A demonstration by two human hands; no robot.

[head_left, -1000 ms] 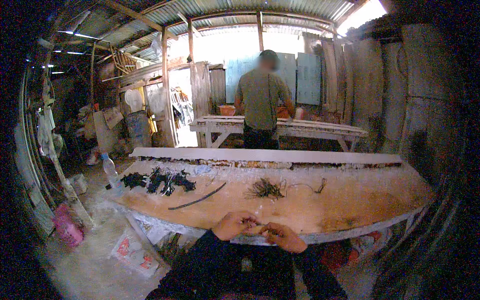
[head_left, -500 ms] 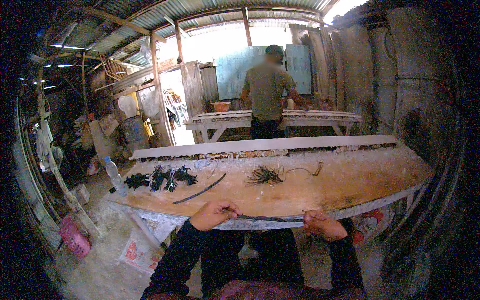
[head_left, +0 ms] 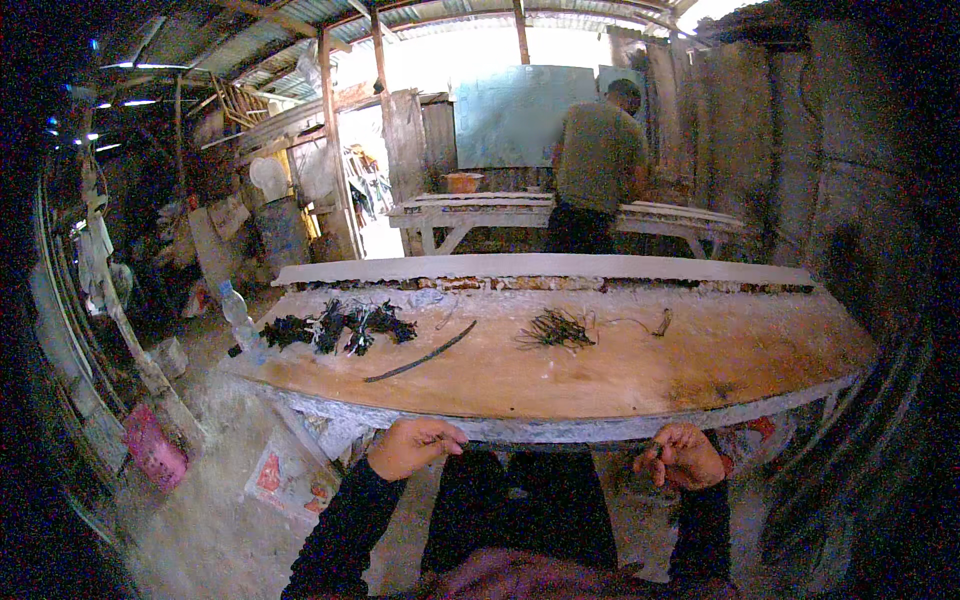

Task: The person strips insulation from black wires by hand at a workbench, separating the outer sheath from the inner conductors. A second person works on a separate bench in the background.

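Observation:
My left hand [head_left: 413,448] and my right hand [head_left: 684,458] are held apart just in front of the table's near edge, fingers pinched. Between them runs a thin dark cord [head_left: 560,446], low against the shadow under the edge and hard to make out. Each hand grips one end of it. On the wooden table [head_left: 640,370] beyond lies another dark cord [head_left: 422,353], slightly curved. Left of it are bunches of black strands [head_left: 340,326]. Farther right sits a loose tangle of thin dark strands [head_left: 556,330], with a thin line trailing right from it.
A clear plastic bottle [head_left: 236,315] with a blue cap stands at the table's left end. A long pale board [head_left: 540,267] runs along the far edge. Behind, a person [head_left: 600,150] stands at a second bench [head_left: 480,207]. A pink basket [head_left: 153,447] is on the floor at left.
My hands have moved slightly apart and the cord between them sits lower, below the table edge. My right hand has turned, its fingers now more visible. The person behind has shifted right.

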